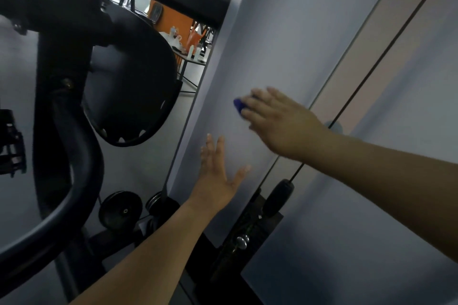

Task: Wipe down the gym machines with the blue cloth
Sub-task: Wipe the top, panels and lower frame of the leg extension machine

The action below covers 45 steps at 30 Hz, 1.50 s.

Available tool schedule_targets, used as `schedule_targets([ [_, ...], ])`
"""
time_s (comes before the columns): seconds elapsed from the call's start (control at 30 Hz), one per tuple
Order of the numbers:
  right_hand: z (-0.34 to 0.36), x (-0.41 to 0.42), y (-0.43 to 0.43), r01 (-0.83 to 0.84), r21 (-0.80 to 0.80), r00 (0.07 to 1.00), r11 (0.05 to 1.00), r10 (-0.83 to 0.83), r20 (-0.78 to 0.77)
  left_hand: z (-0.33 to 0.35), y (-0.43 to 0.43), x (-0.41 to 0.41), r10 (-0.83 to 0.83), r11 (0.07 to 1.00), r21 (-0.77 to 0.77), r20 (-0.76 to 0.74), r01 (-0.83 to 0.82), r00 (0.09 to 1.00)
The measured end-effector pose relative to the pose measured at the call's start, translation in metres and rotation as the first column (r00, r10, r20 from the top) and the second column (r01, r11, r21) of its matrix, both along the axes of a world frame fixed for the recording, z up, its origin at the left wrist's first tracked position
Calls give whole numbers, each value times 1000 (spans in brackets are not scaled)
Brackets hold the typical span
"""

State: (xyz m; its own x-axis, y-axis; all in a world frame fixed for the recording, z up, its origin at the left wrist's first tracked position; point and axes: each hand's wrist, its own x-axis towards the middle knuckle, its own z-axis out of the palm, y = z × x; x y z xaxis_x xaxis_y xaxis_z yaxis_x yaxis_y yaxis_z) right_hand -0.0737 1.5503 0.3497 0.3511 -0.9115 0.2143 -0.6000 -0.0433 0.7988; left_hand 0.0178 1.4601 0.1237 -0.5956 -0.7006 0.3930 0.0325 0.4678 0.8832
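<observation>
My right hand (277, 119) lies flat with straight fingers on the pale grey cover panel (285, 32) of a gym machine, pressing the blue cloth (239, 105) against it. Only a small blue edge of the cloth shows past the fingertips; the rest is hidden under the hand. Below and to the left, my left hand (218, 176) rests open on the same panel, fingers spread and pointing up. It holds nothing. Both hands are slightly blurred.
Two thin cables (371, 62) run diagonally beside the panel down to a black stopper (278, 197) and the weight stack with its selector pin (241, 241). At left are a black padded seat (131, 86), curved black frame tubes (74, 181) and pulleys (120, 209). A table with bottles (190, 54) stands far behind.
</observation>
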Motion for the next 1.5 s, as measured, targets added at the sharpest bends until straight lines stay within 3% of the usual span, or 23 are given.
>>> schedule_targets([
  [0.1,-7,-1,-6,32,-101,999,994,-28,39,-4,1,-1,20,1000,16,-31,-20,999],
  [0.23,-54,1,-2,-66,215,995,974,81,-62,-14,-5,-4,25,999,32,-45,-24,999],
  [0.4,-20,-1,-22,20,-105,1000,994,-17,26,-22,-8,-5,105,994,7,-66,-105,992],
  [0.53,-44,3,-26,-30,207,995,978,49,-85,-23,-16,-10,170,985,46,-84,-167,982],
  [0.7,0,6,-65,21,-124,999,992,-16,41,-23,-17,-13,118,987,114,-58,-111,991],
  [0.73,-3,7,-69,5,-103,1000,995,-2,31,-22,-17,-13,147,986,84,-58,-142,987],
  [0.8,-18,8,-73,-32,86,998,996,36,-44,-20,-20,-13,217,976,52,-81,-214,973],
  [0.87,-19,13,-79,-36,183,994,982,55,-100,-15,-27,-13,245,967,97,-98,-236,964],
  [1.0,37,15,-113,-41,-198,999,979,42,-1,-5,-39,-9,172,966,212,-91,-150,981],
  [1.07,50,19,-123,27,-274,999,961,-17,39,-2,-38,-8,139,967,226,-74,-119,988],
  [1.13,34,23,-132,-2,-171,1000,985,0,-17,-1,-35,-9,140,965,235,-69,-120,988],
  [1.23,1,28,-140,-11,118,991,993,27,-133,-2,-34,-13,157,959,251,-92,-129,983],
  [1.4,-4,37,-156,45,-39,994,998,-49,-97,-11,-37,-10,146,959,257,-92,-118,985],
  [1.5,-43,36,-149,35,202,986,979,-2,-164,-21,-42,-6,141,961,250,-94,-113,986],
])
